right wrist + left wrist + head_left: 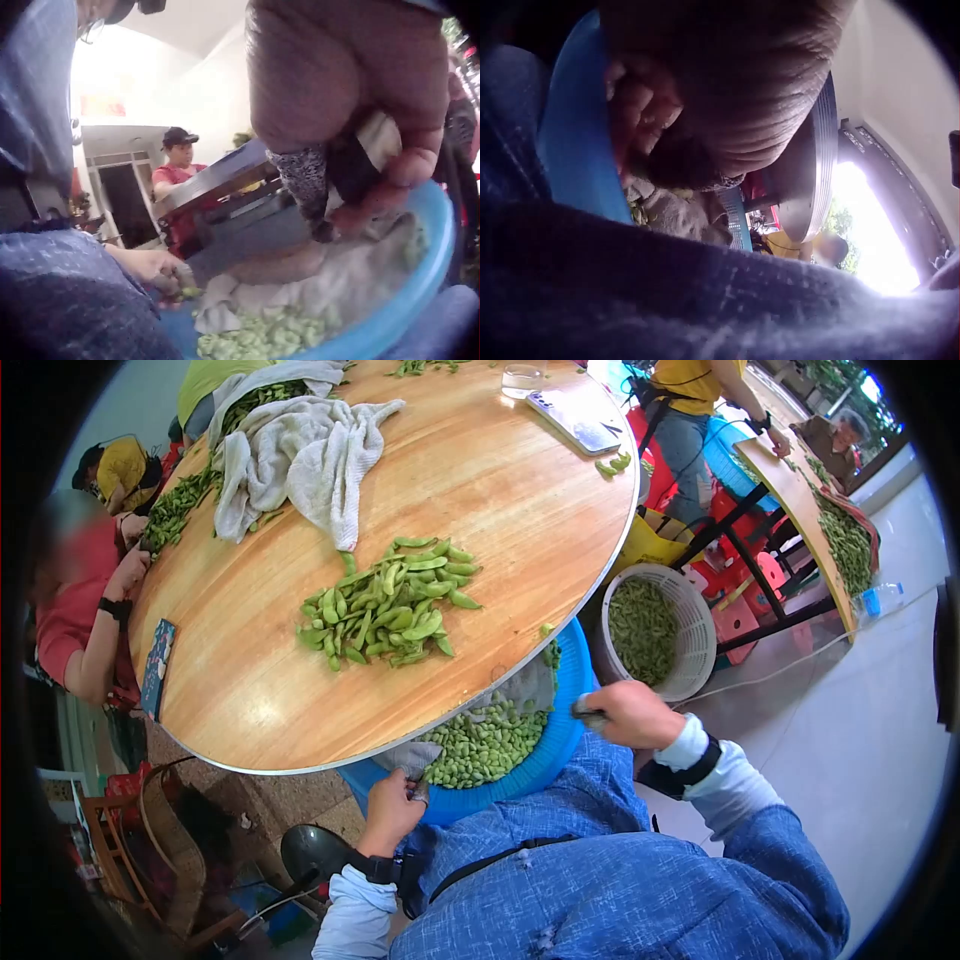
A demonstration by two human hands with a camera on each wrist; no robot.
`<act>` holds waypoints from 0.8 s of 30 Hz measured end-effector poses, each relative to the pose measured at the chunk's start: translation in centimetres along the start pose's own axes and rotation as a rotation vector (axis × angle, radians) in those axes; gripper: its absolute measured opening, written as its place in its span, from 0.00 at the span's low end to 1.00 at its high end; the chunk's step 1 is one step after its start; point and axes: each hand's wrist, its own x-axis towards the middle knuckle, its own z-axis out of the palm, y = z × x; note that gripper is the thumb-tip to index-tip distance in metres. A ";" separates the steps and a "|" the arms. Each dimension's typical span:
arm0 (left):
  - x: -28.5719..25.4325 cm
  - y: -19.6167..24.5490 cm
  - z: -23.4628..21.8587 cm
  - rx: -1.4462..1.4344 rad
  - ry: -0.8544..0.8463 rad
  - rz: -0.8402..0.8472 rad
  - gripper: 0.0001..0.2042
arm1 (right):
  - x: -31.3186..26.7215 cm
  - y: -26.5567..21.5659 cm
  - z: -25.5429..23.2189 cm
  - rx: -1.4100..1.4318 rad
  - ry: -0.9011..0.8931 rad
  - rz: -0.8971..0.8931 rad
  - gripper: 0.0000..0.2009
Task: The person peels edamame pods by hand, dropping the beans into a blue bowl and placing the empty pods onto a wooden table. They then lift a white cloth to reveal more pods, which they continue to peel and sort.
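My left hand (pixel 393 815) is at the near left rim of a blue basin (pixel 560 745), fingers bent, right beside a grey cloth (pixel 413 757). In the right wrist view, a small green bit (pixel 190 290) shows at its fingertips; I cannot tell whether they grip it. My right hand (pixel 640 715) is over the basin's right rim, its thumb and fingers curled together, with nothing visible held. A speckled grey cover (pixel 300 176) sleeves its thumb. Shelled green beans (pixel 480 748) lie in the basin, partly covered by the cloth. A pile of green pods (pixel 395 600) rests on the round table (pixel 240 690).
The table edge overhangs the basin. A white basket (pixel 700 635) of pods stands on the floor at right. The table also bears a pale towel (pixel 310 455), a phone (pixel 572 422) and a glass (pixel 522 380). A person in red (pixel 80 600) sits at left.
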 end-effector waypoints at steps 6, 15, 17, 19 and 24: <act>-0.3 1.0 0.4 0.004 -0.025 0.006 0.11 | 9.2 -3.9 6.8 -0.324 -0.106 -0.387 0.07; 0.0 1.4 0.1 -0.032 0.004 0.055 0.11 | 16.9 -0.5 19.2 -0.653 0.234 -0.568 0.10; 0.0 1.1 0.1 -0.040 -0.001 0.063 0.11 | 16.5 -1.0 18.4 -0.611 0.282 -0.566 0.09; 0.0 1.2 0.1 -0.051 0.007 0.053 0.11 | 16.2 -0.7 18.3 -0.533 0.243 -0.518 0.10; -0.2 1.1 0.2 -0.078 0.032 0.071 0.11 | 11.2 -3.5 9.5 -0.102 -0.036 -0.254 0.11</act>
